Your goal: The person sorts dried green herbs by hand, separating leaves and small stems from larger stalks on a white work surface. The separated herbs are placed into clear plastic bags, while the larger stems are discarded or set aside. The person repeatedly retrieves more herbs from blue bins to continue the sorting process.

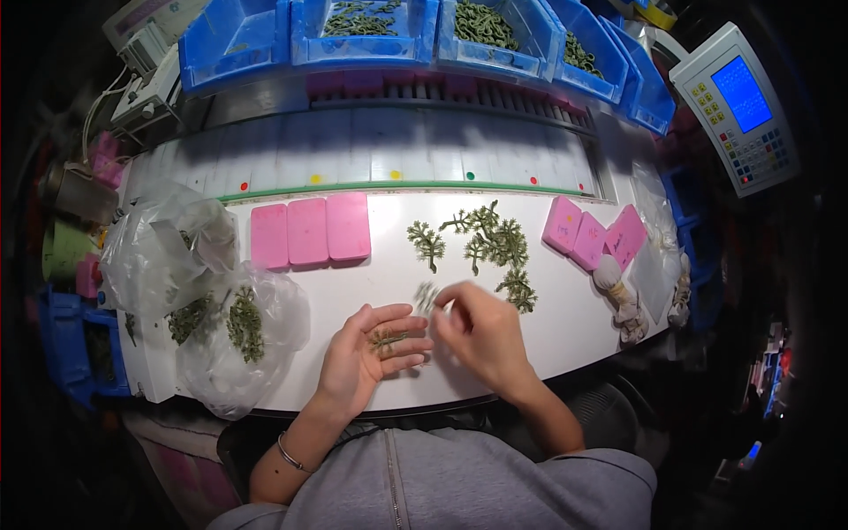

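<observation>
Green and finely branched, a small sprig (386, 339) is cradled across the left hand (360, 358), which is turned palm up with its fingers unclenched, presumably so that the sprig is supported without being crushed. Near those fingertips, a blurred second sprig (426, 299) appears to be pinched between thumb and fingers of the right hand (481, 329), a grip likely suited to fine control. Just beyond, loose sprigs (508, 243) are spread on the white table (565, 305), apparently for easy reach. At the left, more greenery is held in clear plastic bags (287, 318). Pink blocks (306, 231) are lined up behind, perhaps for tidiness, and blue bins (364, 53) are ranged at the far side, seemingly so that pieces are kept apart.
</observation>
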Available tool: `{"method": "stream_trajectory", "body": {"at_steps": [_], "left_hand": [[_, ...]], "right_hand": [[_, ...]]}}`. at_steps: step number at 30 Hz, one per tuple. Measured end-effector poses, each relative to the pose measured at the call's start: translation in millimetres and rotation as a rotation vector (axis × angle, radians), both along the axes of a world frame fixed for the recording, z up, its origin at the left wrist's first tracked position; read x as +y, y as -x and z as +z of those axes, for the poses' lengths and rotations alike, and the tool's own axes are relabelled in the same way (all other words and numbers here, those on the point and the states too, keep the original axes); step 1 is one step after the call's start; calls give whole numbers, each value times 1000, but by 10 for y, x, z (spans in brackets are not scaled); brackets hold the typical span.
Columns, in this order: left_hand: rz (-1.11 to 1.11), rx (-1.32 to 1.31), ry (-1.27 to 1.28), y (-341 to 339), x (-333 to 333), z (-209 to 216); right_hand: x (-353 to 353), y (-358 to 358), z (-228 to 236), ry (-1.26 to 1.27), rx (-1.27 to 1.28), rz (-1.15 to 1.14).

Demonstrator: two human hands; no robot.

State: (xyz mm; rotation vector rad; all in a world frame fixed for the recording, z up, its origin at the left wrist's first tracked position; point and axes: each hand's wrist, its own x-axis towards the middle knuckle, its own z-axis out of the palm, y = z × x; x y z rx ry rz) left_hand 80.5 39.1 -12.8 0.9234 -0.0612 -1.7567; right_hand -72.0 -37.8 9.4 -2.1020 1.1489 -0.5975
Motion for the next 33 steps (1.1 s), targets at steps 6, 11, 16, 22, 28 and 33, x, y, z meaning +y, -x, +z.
{"method": "stream_trajectory", "body": {"at_steps": [6,11,16,22,28,33], "left_hand": [[4,8,3,16,-44,-4],[11,-29,-9,-5,-28,9],[21,-15,-4,-18,-28,3],[31,-37,-12,10,-58,9],[42,-61,-17,-7,-38,20],[35,-79,-7,-18,-32,13]], "right_hand": [[-164,-101,-151,198,30,-186],[-219,-205,-380,183,180,-253],[-117,-119,-307,56,83,-195],[-109,-117,-275,29,36,-197],[-76,-157,-395,209,122,-267],[-79,-58,-304,79,91,-199]]}}
